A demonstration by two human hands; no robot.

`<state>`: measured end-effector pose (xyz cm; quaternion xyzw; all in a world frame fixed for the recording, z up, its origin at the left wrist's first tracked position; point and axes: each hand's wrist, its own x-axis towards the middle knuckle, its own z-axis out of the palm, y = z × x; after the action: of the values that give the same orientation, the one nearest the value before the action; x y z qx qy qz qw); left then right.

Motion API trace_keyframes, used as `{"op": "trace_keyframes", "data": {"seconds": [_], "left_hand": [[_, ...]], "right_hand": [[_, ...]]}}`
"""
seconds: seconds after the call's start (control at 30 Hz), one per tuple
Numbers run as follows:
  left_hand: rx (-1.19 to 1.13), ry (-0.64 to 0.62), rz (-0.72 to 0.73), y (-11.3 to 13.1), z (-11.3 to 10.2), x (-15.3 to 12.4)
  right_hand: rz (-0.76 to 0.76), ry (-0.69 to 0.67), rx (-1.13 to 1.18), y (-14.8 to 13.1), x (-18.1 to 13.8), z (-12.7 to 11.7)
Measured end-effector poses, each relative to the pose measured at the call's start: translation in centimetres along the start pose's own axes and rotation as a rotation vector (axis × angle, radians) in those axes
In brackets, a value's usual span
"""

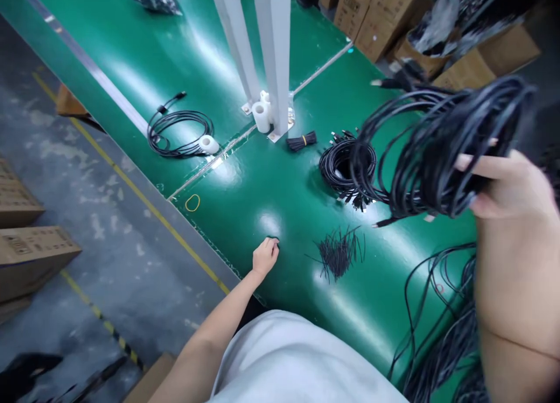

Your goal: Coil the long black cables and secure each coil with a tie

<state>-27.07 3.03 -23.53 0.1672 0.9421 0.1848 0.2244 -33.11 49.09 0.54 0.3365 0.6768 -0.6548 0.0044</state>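
Note:
My right hand [516, 184] is raised at the right, its fingers wrapped round a thick bundle of coiled black cables [446, 152], slightly blurred, with plug ends hanging out. My left hand [266, 256] rests low over the green table [245, 207], fingers pinched together; a small dark bit shows at the fingertips, too little to name. Between the hands lies a loose pile of thin black ties [339, 252]. Behind that pile sits a stack of coiled black cables [336, 168] with metal plug ends, partly overlapped by the raised bundle.
White posts [273, 59] rise from the table beside white rolls [261, 116]. Nearby are a banded black bunch [301, 141], one coiled cable [181, 123] and a yellow rubber band [192, 203]. More black cables [450, 344] lie front right. Cardboard boxes [371, 18] stand behind.

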Motion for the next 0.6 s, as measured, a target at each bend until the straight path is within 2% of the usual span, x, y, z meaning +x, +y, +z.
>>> {"op": "trace_keyframes", "data": {"seconds": [0.1, 0.17, 0.23, 0.3, 0.37, 0.43, 0.5, 0.57, 0.6], "left_hand": [[-0.055, -0.002, -0.032, 0.2, -0.1, 0.0], [-0.188, -0.001, -0.101, 0.8, -0.3, 0.8], [-0.435, 0.0, -0.163, 2.5, -1.0, 2.9], [-0.683, 0.027, -0.123, 5.8, -2.3, 6.5], [-0.72, 0.118, 0.079, 10.6, -3.7, 11.2], [-0.543, 0.188, 0.302, 16.0, -5.0, 16.0], [-0.342, 0.133, 0.476, 21.0, -5.4, 19.9], [-0.197, 0.035, 0.526, 24.4, -5.1, 22.2], [-0.154, -0.01, 0.521, 25.4, -4.8, 22.8]], "right_hand": [[0.081, -0.091, 0.189, 2.4, 3.2, 4.4], [0.153, -0.019, 0.166, 5.2, 5.8, 6.7], [0.141, 0.102, 0.018, 8.3, 8.1, 8.2], [0.071, 0.176, -0.136, 10.7, 9.7, 8.9], [-0.002, 0.202, -0.201, 12.1, 10.3, 9.0], [-0.053, 0.192, -0.223, 12.5, 10.3, 8.5], [-0.072, 0.139, -0.243, 12.4, 10.1, 7.1], [-0.068, 0.12, -0.201, 12.8, 10.0, 4.7], [-0.06, 0.159, -0.156, 13.3, 10.1, 3.3]]}}
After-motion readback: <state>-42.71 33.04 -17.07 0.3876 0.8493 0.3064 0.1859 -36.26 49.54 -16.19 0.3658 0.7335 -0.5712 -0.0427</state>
